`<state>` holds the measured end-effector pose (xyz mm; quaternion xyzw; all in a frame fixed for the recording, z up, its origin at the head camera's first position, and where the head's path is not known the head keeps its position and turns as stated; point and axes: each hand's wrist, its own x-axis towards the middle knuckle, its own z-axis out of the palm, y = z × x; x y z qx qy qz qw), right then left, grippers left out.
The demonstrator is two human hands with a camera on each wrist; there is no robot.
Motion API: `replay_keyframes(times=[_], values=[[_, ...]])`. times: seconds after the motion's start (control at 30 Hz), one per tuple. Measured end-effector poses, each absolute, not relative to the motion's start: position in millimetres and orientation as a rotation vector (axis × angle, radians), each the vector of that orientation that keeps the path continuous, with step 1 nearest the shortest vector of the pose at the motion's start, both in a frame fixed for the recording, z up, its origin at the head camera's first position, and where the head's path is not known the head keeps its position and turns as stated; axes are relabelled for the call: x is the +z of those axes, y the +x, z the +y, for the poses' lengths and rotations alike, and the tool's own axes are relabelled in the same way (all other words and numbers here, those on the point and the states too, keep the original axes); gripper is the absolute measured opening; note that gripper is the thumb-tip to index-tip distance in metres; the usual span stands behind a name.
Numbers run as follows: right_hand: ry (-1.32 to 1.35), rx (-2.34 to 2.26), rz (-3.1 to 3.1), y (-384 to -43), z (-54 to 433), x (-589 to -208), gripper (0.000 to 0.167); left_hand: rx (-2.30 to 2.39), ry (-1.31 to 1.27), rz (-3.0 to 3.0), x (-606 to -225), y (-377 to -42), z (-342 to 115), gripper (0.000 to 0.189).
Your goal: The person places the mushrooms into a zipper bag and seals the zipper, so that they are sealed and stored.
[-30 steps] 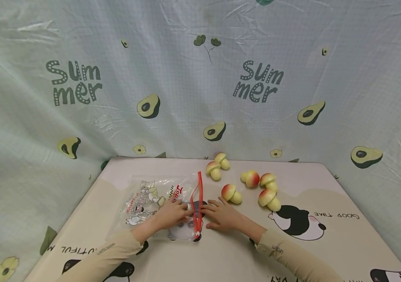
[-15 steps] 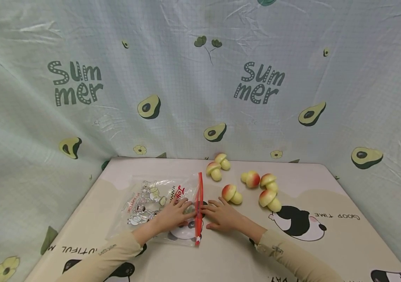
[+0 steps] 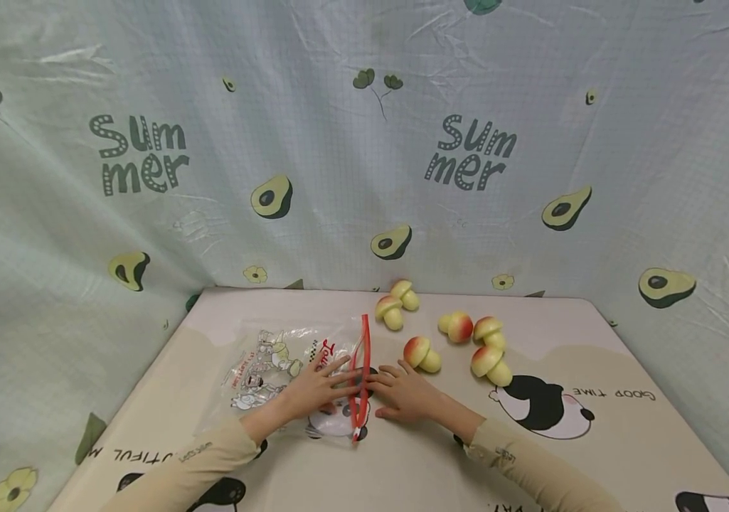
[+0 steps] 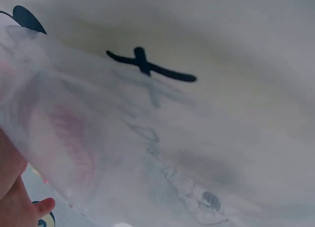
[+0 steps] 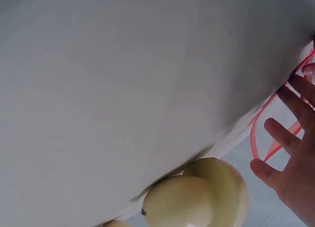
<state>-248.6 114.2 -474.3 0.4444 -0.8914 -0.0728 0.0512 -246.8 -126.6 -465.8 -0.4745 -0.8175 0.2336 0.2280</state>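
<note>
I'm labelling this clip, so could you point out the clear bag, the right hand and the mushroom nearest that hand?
Clear bag (image 3: 269,364): head view, on its printed side.
Right hand (image 3: 406,393): head view, on its back.
Nearest mushroom (image 3: 423,354): head view, about where cap meets stem.

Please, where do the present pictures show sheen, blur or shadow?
Head view: pale sheen on the creased curtain; left wrist view: the clear bag looks soft and hazy; right wrist view: dim light, a dark shadow beside the toy mushroom.

left hand (image 3: 318,391) on clear printed bag (image 3: 269,361) | right hand (image 3: 407,394) at its red zip (image 3: 366,338) | six mushrooms (image 3: 418,352) on table (image 3: 390,473)
</note>
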Motion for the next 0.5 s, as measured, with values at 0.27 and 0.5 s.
replay_keyframes(times=[0.27,0.5], values=[[1.339,-0.228,-2.746,-248.2,115.5,-476.9,0.055,0.741,-1.332,-2.159,-463.9,-245.6,-125.2,0.055],[1.339,-0.241,-2.729,-248.9,113.6,-476.3,0.055,0.802,-1.364,-2.178,-456.6,-242.0,-123.9,0.055]])
